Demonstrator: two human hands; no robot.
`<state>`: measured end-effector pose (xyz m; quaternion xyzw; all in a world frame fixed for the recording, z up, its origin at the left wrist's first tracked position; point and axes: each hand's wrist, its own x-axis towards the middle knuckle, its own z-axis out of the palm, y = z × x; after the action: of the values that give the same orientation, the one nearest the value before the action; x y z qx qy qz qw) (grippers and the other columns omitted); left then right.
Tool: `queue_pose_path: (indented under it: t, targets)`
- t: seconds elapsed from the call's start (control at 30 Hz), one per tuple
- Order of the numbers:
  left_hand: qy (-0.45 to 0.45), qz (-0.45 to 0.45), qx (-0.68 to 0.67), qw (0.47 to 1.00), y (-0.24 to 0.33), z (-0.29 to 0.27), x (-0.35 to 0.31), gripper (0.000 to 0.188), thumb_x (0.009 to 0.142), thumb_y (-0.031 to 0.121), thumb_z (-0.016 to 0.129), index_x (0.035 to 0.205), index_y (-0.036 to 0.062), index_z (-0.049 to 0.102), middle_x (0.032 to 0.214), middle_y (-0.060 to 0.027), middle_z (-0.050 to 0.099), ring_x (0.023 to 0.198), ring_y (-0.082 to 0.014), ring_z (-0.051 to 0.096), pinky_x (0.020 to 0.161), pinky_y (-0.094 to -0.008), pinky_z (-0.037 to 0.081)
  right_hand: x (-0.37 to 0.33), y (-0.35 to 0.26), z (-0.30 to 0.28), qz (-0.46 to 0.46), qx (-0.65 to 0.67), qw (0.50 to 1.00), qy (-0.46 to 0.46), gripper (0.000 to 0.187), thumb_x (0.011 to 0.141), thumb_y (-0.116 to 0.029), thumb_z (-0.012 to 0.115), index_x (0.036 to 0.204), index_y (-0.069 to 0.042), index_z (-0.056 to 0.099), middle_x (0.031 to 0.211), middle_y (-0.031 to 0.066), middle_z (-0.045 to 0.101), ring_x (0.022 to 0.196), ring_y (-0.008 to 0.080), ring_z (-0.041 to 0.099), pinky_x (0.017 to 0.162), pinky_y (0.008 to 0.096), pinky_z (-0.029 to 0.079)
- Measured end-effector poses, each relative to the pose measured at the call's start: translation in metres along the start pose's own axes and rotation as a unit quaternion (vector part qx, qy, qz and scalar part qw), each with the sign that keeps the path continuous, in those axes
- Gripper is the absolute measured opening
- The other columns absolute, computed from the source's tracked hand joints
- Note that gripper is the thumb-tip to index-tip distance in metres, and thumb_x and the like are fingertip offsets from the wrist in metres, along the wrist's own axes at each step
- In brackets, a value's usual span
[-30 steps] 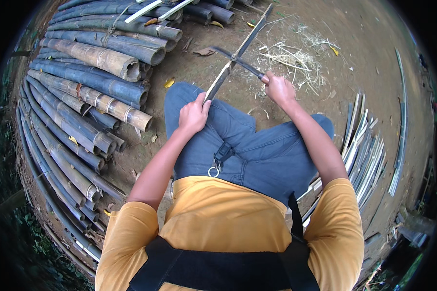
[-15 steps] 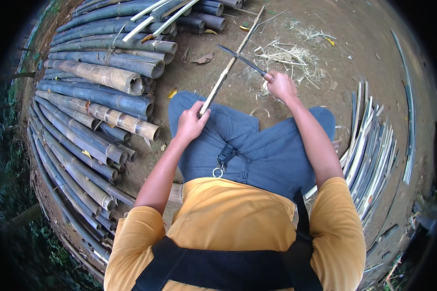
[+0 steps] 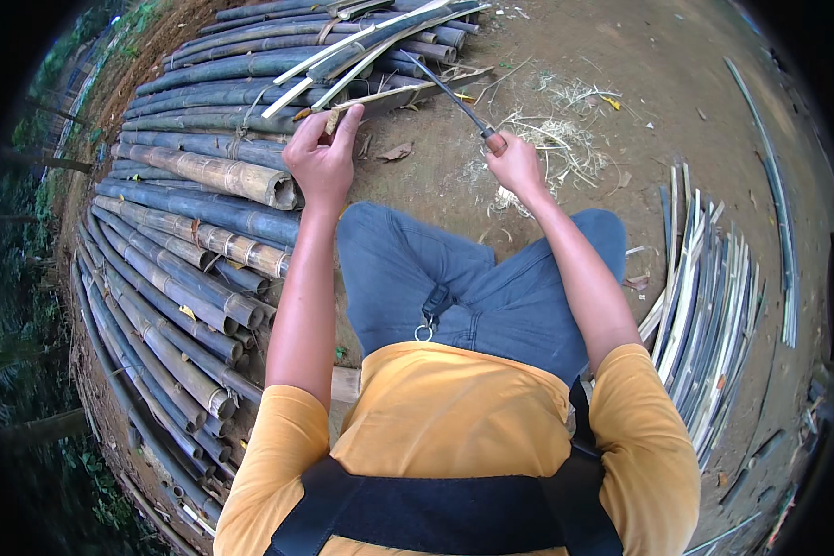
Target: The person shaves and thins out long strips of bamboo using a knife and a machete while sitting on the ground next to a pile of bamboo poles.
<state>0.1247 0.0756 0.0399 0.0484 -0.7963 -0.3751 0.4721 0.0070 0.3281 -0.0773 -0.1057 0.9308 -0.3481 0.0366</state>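
My left hand point(image 3: 320, 162) is raised at the far left, above my knee. Its thumb and fingers are closed on one end of a split bamboo strip point(image 3: 389, 96), which points away to the right with its pale edge up. My right hand point(image 3: 515, 169) grips the brown handle of a knife point(image 3: 465, 107). The long, thin, dark blade slants up and to the left, and its middle crosses the strip in view; whether they touch I cannot tell.
Stacked bamboo poles point(image 3: 204, 171) fill the left side, with several split pieces point(image 3: 371, 46) lying on top. Pale shavings point(image 3: 551, 139) litter the ground ahead. A bundle of split strips point(image 3: 704, 315) lies at my right, and longer strips point(image 3: 777, 204) lie beyond it.
My left hand has moved forward and left off my thigh with the strip, which now lies more crosswise toward the pole stack. My right hand with the knife has shifted slightly left.
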Motion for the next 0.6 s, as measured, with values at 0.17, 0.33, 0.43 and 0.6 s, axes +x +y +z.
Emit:
queue_pose_path:
  t: [0.17,0.33,0.43,0.6]
  targets:
    - [0.139,0.010,-0.109,0.984,0.025,-0.016,0.043,0.037,0.090,0.024,0.077,0.066,0.0023,0.060,0.059,0.0079,0.047,0.056,-0.0035,0.036,0.050,-0.0249,0.028,-0.016,-0.034,-0.025,-0.046,-0.003,0.999,-0.014,0.016,0.084,-0.023,0.065,0.093,-0.009,0.066,0.084,0.0173,0.071,0.083,0.0384,0.070,0.073,0.0469,0.054]
    - [0.171,0.013,-0.166,0.971,0.007,-0.025,0.065,0.036,0.094,0.025,0.072,0.072,0.0039,0.054,0.078,0.0024,0.053,0.067,-0.0066,0.042,0.058,-0.0250,0.035,-0.033,-0.068,-0.024,-0.048,0.015,0.998,-0.022,0.016,0.082,-0.020,0.065,0.093,-0.008,0.067,0.084,0.0185,0.071,0.084,0.0387,0.070,0.074,0.0474,0.054]
    - [0.131,-0.004,-0.211,0.969,-0.004,-0.022,0.072,0.028,0.095,0.025,0.072,0.088,0.0041,0.054,0.096,-0.0022,0.055,0.079,-0.0092,0.048,0.068,-0.0275,0.041,-0.027,-0.077,-0.017,-0.034,0.028,0.999,-0.020,0.017,0.083,-0.020,0.065,0.093,-0.007,0.067,0.087,0.0193,0.072,0.085,0.0391,0.070,0.076,0.0481,0.054]
    - [-0.004,-0.040,-0.183,0.982,0.008,-0.013,0.068,0.062,0.087,0.007,0.077,0.132,0.0048,0.033,0.124,-0.0129,0.050,0.111,-0.0205,0.056,0.094,-0.0372,0.050,-0.016,-0.092,-0.019,-0.021,0.048,0.999,-0.017,0.018,0.086,-0.022,0.064,0.095,-0.006,0.066,0.089,0.0195,0.072,0.087,0.0399,0.070,0.077,0.0488,0.053]
